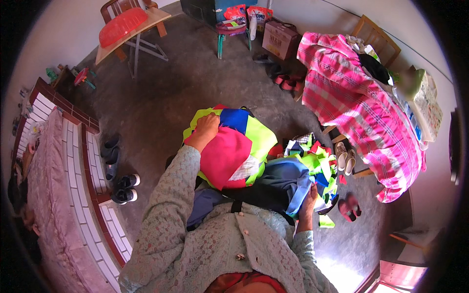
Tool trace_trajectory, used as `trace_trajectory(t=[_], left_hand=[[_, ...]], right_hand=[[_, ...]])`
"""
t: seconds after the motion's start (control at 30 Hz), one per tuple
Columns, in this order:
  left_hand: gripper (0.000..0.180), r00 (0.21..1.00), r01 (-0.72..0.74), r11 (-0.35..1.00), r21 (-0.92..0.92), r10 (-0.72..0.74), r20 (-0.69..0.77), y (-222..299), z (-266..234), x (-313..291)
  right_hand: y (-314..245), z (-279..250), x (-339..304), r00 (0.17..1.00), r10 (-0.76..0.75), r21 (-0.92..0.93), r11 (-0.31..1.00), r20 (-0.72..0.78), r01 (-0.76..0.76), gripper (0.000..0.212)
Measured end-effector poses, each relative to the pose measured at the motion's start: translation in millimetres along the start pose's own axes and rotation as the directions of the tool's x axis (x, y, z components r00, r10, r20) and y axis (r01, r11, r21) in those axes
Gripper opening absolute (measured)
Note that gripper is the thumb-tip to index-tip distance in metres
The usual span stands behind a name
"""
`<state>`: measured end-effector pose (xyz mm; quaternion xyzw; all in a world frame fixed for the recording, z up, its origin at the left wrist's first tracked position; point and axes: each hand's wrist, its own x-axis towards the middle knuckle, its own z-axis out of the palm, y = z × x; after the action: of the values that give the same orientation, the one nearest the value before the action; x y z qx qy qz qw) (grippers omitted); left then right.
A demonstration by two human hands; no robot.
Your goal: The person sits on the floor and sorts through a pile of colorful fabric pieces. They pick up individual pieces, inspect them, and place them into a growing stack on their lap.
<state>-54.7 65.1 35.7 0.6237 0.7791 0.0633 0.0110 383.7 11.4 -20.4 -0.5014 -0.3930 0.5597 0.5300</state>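
Pale green lace jacket (205, 249) fills the bottom of the head view, its sleeves leading out to both hands. Before it, over the lap, lies the patchwork cloth (222, 156), pieced in red, lime and blue with a pale checked patch. The left hand (207, 129) rests on its upper left part, fingers curled down; whether they pinch the fabric I cannot tell. On the other side, the right hand (309, 200) has its fingers closed on the edge of a blue-grey cloth (287, 178), which lies just beside the patchwork. Beyond that hand spreads a heap of scraps (322, 163) in lime, red, white and blue.

Beige shoes (345, 158) stand near the heap, under a pink plaid cloth (347, 97) draped over furniture at the right. Black shoes (125, 189) and dark slippers (111, 155) sit on the grey floor (146, 97) at the left, beside a white-tiled ledge (75, 161). Farther off, a wooden tabletop (156, 17) bears a red basin (122, 27), and a carton (280, 40) stands near the wall.
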Motion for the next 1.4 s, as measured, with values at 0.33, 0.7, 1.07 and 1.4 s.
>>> trace_trajectory(t=[0.33, 0.7, 1.07, 1.4], left_hand=[[0.019, 0.994, -0.081, 0.996, -0.032, 0.083, 0.068, -7.7, -1.1, 2.7], [0.014, 0.989, -0.126, 0.988, 0.089, 0.132, -0.07, 6.5, -22.7, -0.4], [0.034, 0.895, -0.237, 0.932, -0.274, 0.099, -0.436, 39.8, -7.3, 2.1], [0.058, 0.992, -0.01, 1.0, -0.011, 0.009, -0.126, 68.9, 33.6, -40.0]], right_hand=[[-4.9, 5.2, -2.8, 1.0, 0.003, 0.015, 1.0, -0.02, -0.003, 0.017], [9.0, -3.8, 2.9, 1.0, 0.007, 0.043, 0.999, -0.026, -0.006, 0.012], [25.0, -20.4, 8.1, 0.997, -0.066, -0.076, 0.995, -0.029, 0.063, 0.012], [1.8, -0.4, -1.1, 1.0, -0.006, 0.056, 0.998, -0.021, 0.008, 0.018]])
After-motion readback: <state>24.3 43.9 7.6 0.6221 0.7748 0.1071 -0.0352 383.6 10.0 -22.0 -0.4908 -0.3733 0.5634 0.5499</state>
